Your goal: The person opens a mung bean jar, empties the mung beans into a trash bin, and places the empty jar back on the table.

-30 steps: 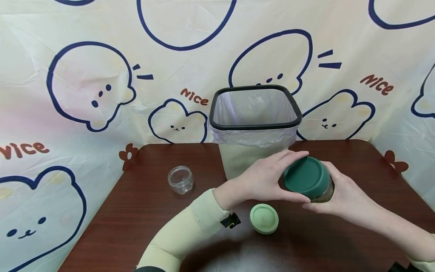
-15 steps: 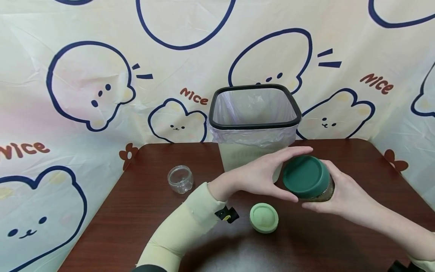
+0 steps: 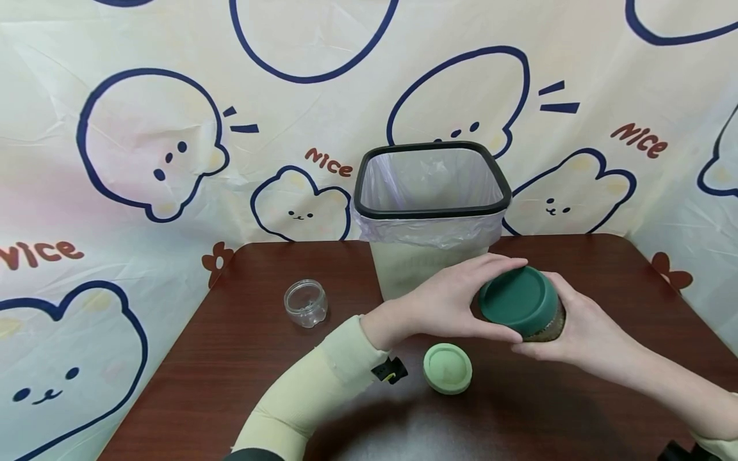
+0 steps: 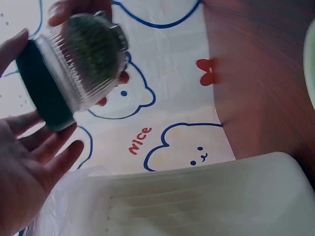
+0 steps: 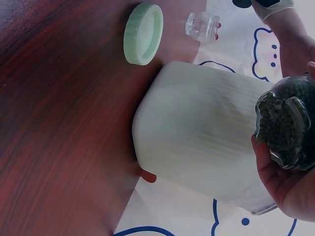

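A clear ribbed jar (image 4: pixel 91 59) with dark green bits inside is held up above the table, tilted, with a dark green lid (image 3: pixel 519 299) on it. My right hand (image 3: pixel 588 326) grips the jar's body from the right. Across the lid's rim lies the grasp of my left hand (image 3: pixel 446 298), thumb on one side and fingers on the other. In the right wrist view, the jar's base (image 5: pixel 283 128) faces the camera. A light green lid (image 3: pixel 448 369) lies on the table below the hands. Farther left stands a small clear jar (image 3: pixel 306 304) without a lid.
Behind the hands stands a pale bin (image 3: pixel 403 259) with a black rim and a thin plastic liner. The dark brown table (image 3: pixel 242 384) reaches back to a cloth backdrop (image 3: pixel 277 121) printed with cartoon bears.
Half a second ago my left fingers were spread off the dark green lid; now they close on its rim again. My right hand keeps the jar in nearly the same place.
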### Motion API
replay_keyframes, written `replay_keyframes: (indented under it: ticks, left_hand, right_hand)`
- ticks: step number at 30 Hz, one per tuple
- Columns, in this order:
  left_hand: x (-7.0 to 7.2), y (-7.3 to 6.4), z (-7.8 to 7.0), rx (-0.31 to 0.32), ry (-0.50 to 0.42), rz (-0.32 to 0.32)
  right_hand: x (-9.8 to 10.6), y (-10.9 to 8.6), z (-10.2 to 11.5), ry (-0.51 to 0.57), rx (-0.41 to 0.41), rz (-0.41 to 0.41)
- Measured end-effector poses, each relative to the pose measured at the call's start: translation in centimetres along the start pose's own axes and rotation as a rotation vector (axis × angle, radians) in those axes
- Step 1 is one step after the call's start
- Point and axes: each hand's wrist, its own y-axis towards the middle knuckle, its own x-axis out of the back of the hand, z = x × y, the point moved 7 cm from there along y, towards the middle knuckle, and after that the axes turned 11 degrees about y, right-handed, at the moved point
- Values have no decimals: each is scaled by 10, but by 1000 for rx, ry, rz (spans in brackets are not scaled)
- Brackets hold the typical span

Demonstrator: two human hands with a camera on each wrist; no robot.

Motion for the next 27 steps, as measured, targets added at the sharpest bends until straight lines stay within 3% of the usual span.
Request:
replay_keyframes:
  ticks: [4,7,20,27]
  left_hand:
    - [-1,-1,1,52,103,-56]
    - [-1,-2,1,70,131,-87]
    - [7,-5,2,166,25,-173]
    - [19,-16,7,213,-21,-192]
  right_hand:
    - [0,0,1,3,8,-9]
    - [0,0,2,-3,4,-14]
    - [0,2,-3,23,-32,-12]
    - [0,1,-7,24,-53,-14]
